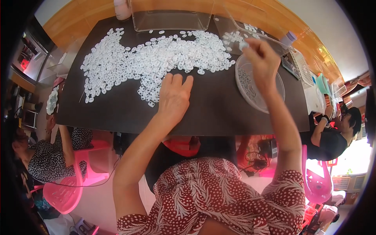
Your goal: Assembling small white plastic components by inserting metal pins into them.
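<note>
A broad pile of small white plastic pieces (172,53), rounded ovals with holes, lies on the dark table. My left hand (174,96) is at the pile's near edge, its fingers curled down; whatever is under the fingertips is hidden. Over on the right, my right hand (264,60) is raised with thumb and fingers pinched on a white plastic piece (243,45), slightly blurred. Beneath that hand and forearm stands a round clear bowl (239,80) of small grey metal parts (247,84). Just beyond it, several white pieces (234,37) lie in a clear bin.
A large clear plastic bin (172,29) stands at the table's far side, near a pink bottle (122,9). A purple-capped bottle (288,38) and a white perforated basket (302,68) are at the far right. People sit left and right, by pink chairs (64,194).
</note>
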`<state>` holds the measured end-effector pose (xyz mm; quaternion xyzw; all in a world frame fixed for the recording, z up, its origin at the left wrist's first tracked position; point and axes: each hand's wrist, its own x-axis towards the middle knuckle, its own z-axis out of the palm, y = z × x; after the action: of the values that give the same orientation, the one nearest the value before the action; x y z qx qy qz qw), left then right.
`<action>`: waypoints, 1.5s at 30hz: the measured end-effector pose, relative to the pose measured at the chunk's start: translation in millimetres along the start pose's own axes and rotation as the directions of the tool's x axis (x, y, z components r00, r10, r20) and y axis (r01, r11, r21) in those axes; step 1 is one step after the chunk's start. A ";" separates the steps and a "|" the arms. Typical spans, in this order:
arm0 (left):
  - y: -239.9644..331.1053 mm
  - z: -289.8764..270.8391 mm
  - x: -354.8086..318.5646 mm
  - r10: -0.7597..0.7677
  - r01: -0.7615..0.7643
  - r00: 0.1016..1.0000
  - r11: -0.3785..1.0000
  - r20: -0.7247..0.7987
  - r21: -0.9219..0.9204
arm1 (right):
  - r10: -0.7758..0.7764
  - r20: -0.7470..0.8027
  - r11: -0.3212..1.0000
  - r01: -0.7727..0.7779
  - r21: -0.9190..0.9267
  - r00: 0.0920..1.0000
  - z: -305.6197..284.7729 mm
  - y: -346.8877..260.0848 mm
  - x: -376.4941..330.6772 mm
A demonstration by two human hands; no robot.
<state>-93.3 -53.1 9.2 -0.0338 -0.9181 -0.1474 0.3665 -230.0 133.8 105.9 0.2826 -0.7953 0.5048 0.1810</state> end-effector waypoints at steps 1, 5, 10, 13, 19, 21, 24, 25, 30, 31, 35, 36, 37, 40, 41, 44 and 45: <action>-1.5 12.2 7.7 0.082 -0.082 0.997 0.994 0.001 0.071 | -0.053 -0.039 0.998 0.051 -0.032 0.998 -7.8 2.7 19.6; -11.6 31.6 31.6 0.133 -0.143 0.989 0.973 0.070 0.183 | -0.246 -0.104 0.936 0.209 -0.282 0.964 -22.8 31.4 92.7; -28.7 39.7 34.7 0.150 -0.165 0.983 0.976 0.105 0.143 | -0.342 -0.097 0.826 0.250 -0.506 0.935 -18.2 71.4 144.5; -23.8 34.1 32.6 0.167 -0.182 0.976 0.977 0.138 0.110 | -0.401 -0.007 0.698 0.300 -0.650 0.916 -14.3 103.0 168.6; -20.0 25.5 32.6 0.180 -0.186 0.979 0.981 0.095 0.056 | -0.299 0.259 0.695 0.396 -0.601 0.918 -14.1 114.4 177.0; -8.1 28.8 46.5 0.204 -0.208 0.975 0.978 0.088 0.036 | -0.299 0.245 0.689 0.386 -0.614 0.922 -11.4 115.5 172.4; 7.1 48.9 63.7 0.243 -0.242 0.963 0.970 0.115 -0.021 | -0.327 0.197 0.681 0.374 -0.629 0.924 -10.5 106.9 165.0; 9.5 59.2 67.3 0.253 -0.253 0.958 0.967 0.133 -0.017 | -0.352 0.164 0.677 0.372 -0.635 0.922 -11.1 102.0 160.9; 14.7 87.4 80.1 0.276 -0.284 0.919 0.959 0.281 -0.013 | -0.403 0.223 0.666 0.451 -0.594 0.888 -21.8 63.0 132.9; 16.5 92.6 82.6 0.281 -0.288 0.919 0.958 0.278 -0.018 | -0.448 0.243 0.639 0.498 -0.587 0.861 -24.3 59.6 127.9; 18.7 109.0 91.0 0.312 -0.327 0.901 0.945 0.303 -0.002 | -0.456 0.238 0.659 0.505 -0.557 0.858 -29.4 54.5 109.9; 18.6 111.9 92.1 0.317 -0.337 0.895 0.941 0.313 0.012 | -0.456 0.215 0.692 0.496 -0.525 0.864 -30.0 54.7 105.7; 17.7 114.6 93.2 0.319 -0.339 0.895 0.941 0.312 0.010 | -0.455 0.193 0.724 0.487 -0.489 0.869 -30.6 55.4 102.4; 18.1 119.4 96.7 0.317 -0.335 0.892 0.942 0.322 0.000 | -0.485 0.218 0.689 0.524 -0.501 0.847 -36.7 61.8 94.7; 20.5 118.0 99.4 0.324 -0.346 0.883 0.938 0.340 0.005 | -0.482 0.218 0.689 0.521 -0.503 0.848 -38.1 63.2 92.5; 24.9 119.7 104.7 0.341 -0.364 0.867 0.931 0.363 -0.005 | -0.454 0.219 0.720 0.501 -0.480 0.863 -39.5 66.6 88.1; 25.3 120.5 106.1 0.349 -0.370 0.862 0.929 0.368 -0.017 | -0.435 0.211 0.734 0.481 -0.480 0.875 -38.9 67.9 87.3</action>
<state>-246.3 1.7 4.9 -0.2211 -0.9511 -0.0426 0.2113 -340.5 168.1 124.9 0.4313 -0.8137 0.1991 0.3350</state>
